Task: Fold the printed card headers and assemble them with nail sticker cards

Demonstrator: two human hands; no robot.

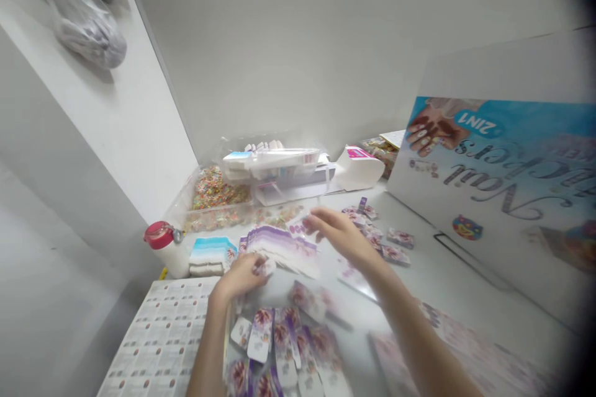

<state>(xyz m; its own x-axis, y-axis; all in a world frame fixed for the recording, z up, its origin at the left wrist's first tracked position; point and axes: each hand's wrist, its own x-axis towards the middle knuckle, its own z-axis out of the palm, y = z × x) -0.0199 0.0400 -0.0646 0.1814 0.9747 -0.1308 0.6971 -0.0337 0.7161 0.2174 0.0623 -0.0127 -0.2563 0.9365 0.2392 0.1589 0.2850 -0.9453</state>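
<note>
My left hand [244, 276] is closed, its thumb and fingers pinched around a small white piece [267, 267], partly hidden and blurred. My right hand [342, 232] reaches over the table with its fingers apart and slightly bent. Close to its fingertips is a small card with purple dots [297, 227]; whether they touch is unclear. Below both hands spreads a fanned row of purple-and-white cards [284, 248]. Nearer to me lie several small purple-and-white flower-printed packets [285, 341], some overlapping.
A red-lidded bottle [167, 248] and a stack of blue-and-white cards [212, 254] stand at left, by a printed label sheet [158, 338]. Behind are a clear tray of colourful bits [218, 192] and a white opened box [358, 169]. A large nail-sticker box [493, 167] fills the right side.
</note>
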